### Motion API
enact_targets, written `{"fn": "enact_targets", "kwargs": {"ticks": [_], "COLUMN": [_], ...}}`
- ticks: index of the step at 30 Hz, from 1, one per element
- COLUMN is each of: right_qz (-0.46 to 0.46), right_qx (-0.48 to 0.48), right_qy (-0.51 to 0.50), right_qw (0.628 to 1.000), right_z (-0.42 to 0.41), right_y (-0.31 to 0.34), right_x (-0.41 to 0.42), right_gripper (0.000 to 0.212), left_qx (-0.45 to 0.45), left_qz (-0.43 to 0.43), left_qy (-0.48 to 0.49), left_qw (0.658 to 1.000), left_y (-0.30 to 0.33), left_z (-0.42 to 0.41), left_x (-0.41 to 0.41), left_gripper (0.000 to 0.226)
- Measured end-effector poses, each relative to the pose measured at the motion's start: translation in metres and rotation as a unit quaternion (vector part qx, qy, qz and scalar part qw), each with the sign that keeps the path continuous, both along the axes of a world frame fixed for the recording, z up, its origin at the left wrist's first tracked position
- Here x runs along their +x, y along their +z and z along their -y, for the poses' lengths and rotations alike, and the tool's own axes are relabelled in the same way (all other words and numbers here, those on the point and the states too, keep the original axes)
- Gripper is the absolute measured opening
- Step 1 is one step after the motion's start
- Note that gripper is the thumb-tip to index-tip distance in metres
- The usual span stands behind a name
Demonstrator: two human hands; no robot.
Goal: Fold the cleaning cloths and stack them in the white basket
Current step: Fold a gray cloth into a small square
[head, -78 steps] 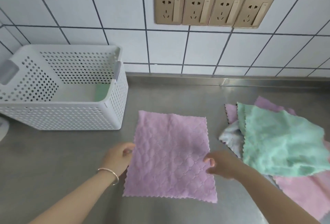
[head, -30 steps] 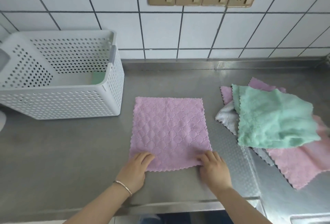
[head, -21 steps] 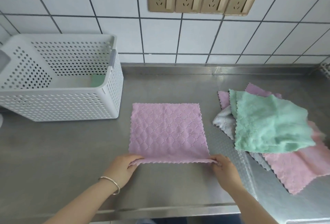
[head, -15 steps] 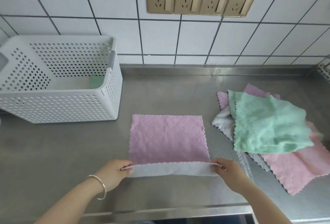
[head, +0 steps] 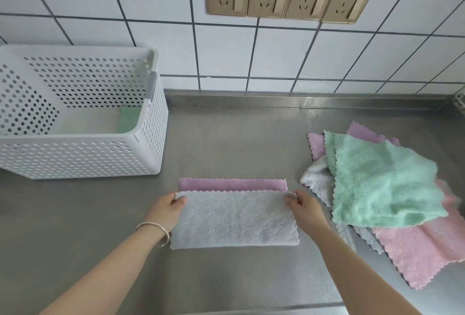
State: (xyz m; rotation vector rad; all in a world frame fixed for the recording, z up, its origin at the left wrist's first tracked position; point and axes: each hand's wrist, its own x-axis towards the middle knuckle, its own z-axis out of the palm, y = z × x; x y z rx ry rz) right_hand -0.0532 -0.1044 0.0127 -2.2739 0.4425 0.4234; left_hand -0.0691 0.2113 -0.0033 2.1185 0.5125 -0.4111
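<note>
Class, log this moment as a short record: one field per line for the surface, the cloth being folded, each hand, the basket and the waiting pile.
surface: steel counter
cloth in work: purple cloth, near edge carried over, grey underside up, a purple strip left uncovered
left hand: pinches the folded edge's left corner
right hand: pinches its right corner
white basket: back left, a green cloth inside
pile: unfolded cloths at right, green one on top

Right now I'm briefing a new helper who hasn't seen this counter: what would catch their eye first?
Front and centre, the left hand and right hand pinch the corners of a purple cloth, its grey underside folded up. To the right lies a loose cloth pile topped by a mint green cloth. At back left stands the white basket.
</note>
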Motion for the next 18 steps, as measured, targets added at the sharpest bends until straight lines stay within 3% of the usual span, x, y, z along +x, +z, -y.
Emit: {"fn": "enact_targets", "kwargs": {"ticks": [5, 9, 13, 18], "right_qz": [0.006, 0.009, 0.012, 0.013], "right_qx": [-0.027, -0.057, -0.082, -0.096], "right_qy": [0.009, 0.020, 0.007, -0.015], "right_qw": [1.000, 0.998, 0.996, 0.995], "right_z": [-0.005, -0.006, -0.007, -0.010], "right_y": [-0.011, -0.019, -0.027, -0.036], "right_x": [0.026, 0.039, 0.043, 0.042], "right_gripper": [0.029, 0.031, 0.034, 0.017], "left_qx": [0.028, 0.090, 0.093, 0.161], "left_qz": [0.027, -0.012, -0.023, -0.046], "left_qy": [0.040, -0.006, -0.003, -0.023], "left_qw": [0.998, 0.996, 0.995, 0.986], "left_y": [-0.016, -0.025, -0.033, -0.038], "left_z": [0.004, 0.003, -0.001, 0.002], "left_x": [0.029, 0.046, 0.055, 0.060], "left_gripper": [0.024, 0.029, 0.030, 0.036]}}
